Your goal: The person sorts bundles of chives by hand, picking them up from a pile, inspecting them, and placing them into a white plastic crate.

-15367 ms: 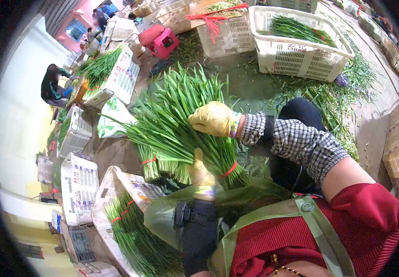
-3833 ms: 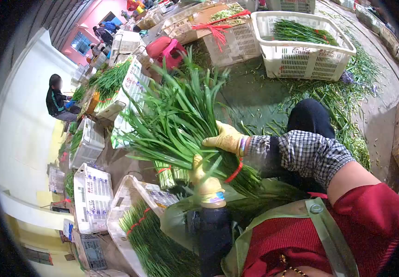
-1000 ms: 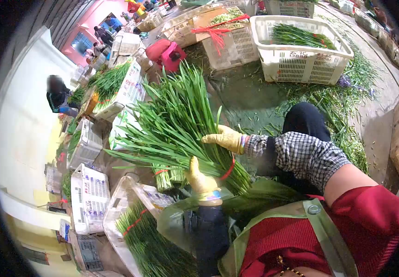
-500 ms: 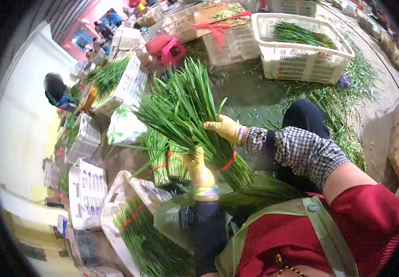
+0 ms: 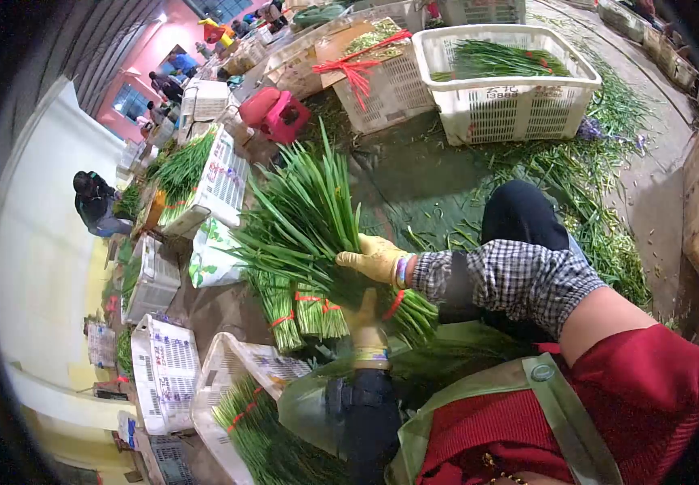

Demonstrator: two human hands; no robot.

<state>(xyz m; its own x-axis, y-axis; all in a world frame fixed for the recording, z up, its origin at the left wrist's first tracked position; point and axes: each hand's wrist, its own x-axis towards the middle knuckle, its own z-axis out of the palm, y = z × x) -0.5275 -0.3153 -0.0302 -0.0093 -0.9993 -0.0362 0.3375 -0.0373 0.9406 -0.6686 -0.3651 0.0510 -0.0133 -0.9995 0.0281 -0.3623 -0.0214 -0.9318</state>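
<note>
A large bunch of long green stalks [image 5: 305, 218] lies across both hands, its leafy ends up and left. A red band [image 5: 395, 305] circles it near the pale cut ends. My right hand [image 5: 375, 260], in a yellow glove, is closed round the upper side of the bunch. Below it, my left hand [image 5: 365, 323], also gloved, touches the underside close to the red band; its fingers are largely hidden by the leaves. Beyond my left hand, several tied bundles [image 5: 309, 314] with red bands stand side by side.
A white crate [image 5: 519, 113] of green bundles is at the top right, with loose trimmings [image 5: 608, 234] below it. Another crate [image 5: 212, 396] of stalks stands at the lower left. A pink stool [image 5: 286, 119] is beyond the bunch. A person [image 5: 97, 206] crouches far left.
My left hand has moved from the leaves' left edge to underneath the bunch, nearer the red band. My right hand and the bunch have shifted slightly left and down.
</note>
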